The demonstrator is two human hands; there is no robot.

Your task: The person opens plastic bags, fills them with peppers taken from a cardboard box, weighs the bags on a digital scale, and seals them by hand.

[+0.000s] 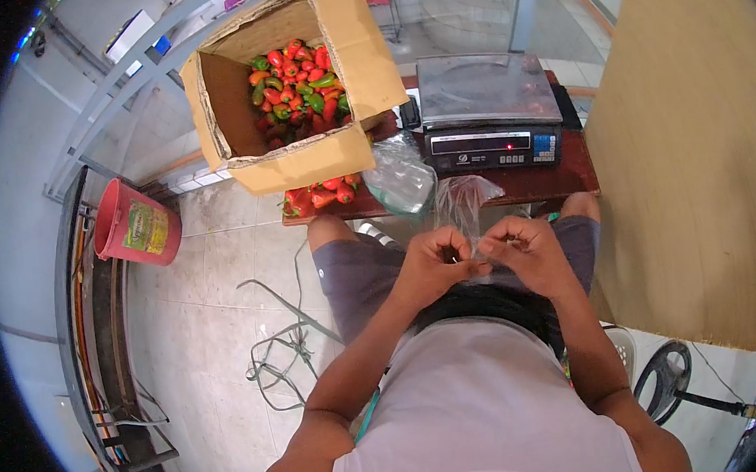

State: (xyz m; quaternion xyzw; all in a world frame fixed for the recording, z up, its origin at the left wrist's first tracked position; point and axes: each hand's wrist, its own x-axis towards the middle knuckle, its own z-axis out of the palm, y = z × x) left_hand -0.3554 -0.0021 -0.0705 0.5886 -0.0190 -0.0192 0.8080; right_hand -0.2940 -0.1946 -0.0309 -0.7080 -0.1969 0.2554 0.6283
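Both hands meet above my lap, holding a clear plastic bag (466, 201) near its lower end. My left hand (436, 267) has thumb and fingers pinched on the plastic. My right hand (526, 255) pinches it too, close beside the left. The bag's far end lies towards the red-brown table (516, 188). Beyond it stands a digital scale (490, 107) with a bare metal plate. A stack of clear plastic bags (402, 176) lies left of the scale. Further left, an open cardboard box (301, 166) holds red, green and orange peppers (300, 87).
Several red peppers (322, 196) lie on the table below the box. A red bucket (136, 224) stands on the floor at left. Tangled green strap (284, 345) lies on the tiles. A large tan board (700, 148) rises at right, with a black round object (665, 382) below.
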